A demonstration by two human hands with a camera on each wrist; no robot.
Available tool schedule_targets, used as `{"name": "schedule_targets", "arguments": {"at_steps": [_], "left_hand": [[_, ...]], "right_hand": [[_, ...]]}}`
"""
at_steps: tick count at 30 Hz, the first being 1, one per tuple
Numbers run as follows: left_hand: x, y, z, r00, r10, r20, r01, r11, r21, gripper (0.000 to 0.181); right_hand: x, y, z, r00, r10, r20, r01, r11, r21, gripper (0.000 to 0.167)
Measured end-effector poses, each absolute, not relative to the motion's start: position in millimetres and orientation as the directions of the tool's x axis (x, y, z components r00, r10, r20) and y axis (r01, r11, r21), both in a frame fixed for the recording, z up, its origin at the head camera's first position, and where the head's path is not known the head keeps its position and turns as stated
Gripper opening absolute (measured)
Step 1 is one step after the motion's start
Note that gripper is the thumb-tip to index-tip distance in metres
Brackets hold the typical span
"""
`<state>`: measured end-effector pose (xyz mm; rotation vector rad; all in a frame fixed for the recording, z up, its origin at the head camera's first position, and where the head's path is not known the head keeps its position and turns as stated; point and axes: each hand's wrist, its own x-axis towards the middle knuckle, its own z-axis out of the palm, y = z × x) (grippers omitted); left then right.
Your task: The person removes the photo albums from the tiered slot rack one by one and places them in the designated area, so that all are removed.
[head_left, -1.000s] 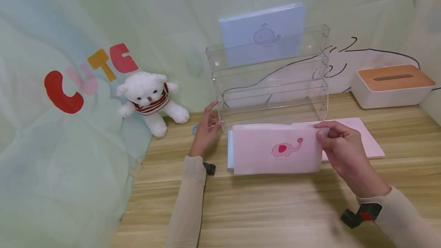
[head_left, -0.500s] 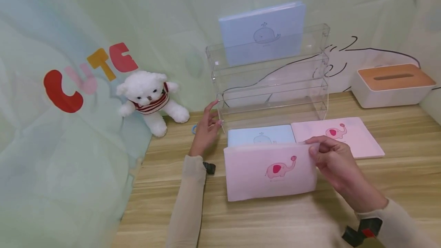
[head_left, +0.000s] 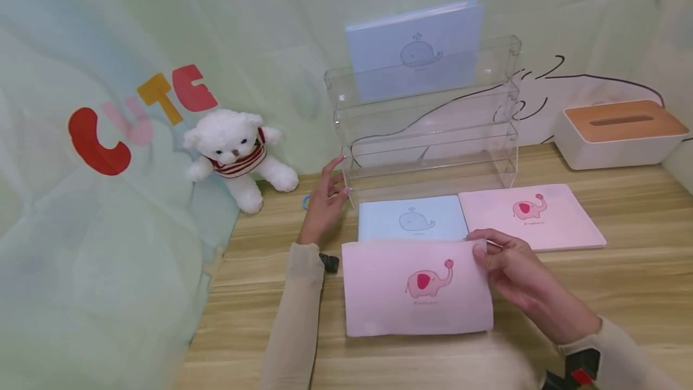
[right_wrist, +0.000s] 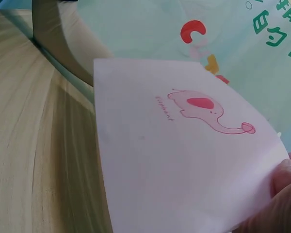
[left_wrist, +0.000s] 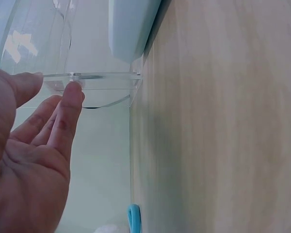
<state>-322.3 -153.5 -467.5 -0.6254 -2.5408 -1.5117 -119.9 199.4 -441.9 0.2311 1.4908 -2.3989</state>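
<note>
My right hand (head_left: pixel 520 269) pinches the upper right corner of a pink elephant booklet (head_left: pixel 373 294), tilted above the table; in the right wrist view the booklet (right_wrist: pixel 150 155) fills the middle, with the fingers at its edge. My left hand (head_left: pixel 325 206) touches the left side of the clear tiered rack (head_left: pixel 422 167); the left wrist view shows thumb and fingers (left_wrist: pixel 72 92) on either side of its panel (left_wrist: pixel 106 81). Behind the held booklet lie a blue whale booklet (head_left: pixel 379 218) and another pink elephant booklet (head_left: pixel 568 221). Blue whale booklets (head_left: pixel 449 29) stand in the top tier.
A white teddy bear (head_left: pixel 227 131) sits left of the rack, with a small blue object (head_left: pixel 305 201) between them. At the right back stands a white tissue box (head_left: pixel 612 152) with a wooden lid. Behind everything hangs a pale green curtain (head_left: pixel 281 17).
My right hand has brought the pink booklet down and left, toward the table's front, uncovering the blue booklet and the other pink one. The left hand stays at the rack.
</note>
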Motion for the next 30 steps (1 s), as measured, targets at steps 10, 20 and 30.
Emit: {"name": "schedule_targets", "arguments": {"at_steps": [10, 20, 30], "left_hand": [[-322, -154, -467, -0.911, 0.282, 0.301, 0.401, 0.429, 0.809, 0.078], [-323, -153, -467, -0.915, 0.284, 0.287, 0.387, 0.418, 0.822, 0.077], [-323, -153, -466, -0.920, 0.273, 0.283, 0.378, 0.422, 0.824, 0.078]], "right_hand": [[-118, 197, -454, -0.889, -0.200, -0.411, 0.457, -0.395, -0.797, 0.031], [-124, 194, -467, -0.908, -0.063, -0.414, 0.419, -0.178, -0.891, 0.040], [-127, 196, -470, -0.901, -0.055, -0.431, 0.433, -0.029, -0.901, 0.046]]}}
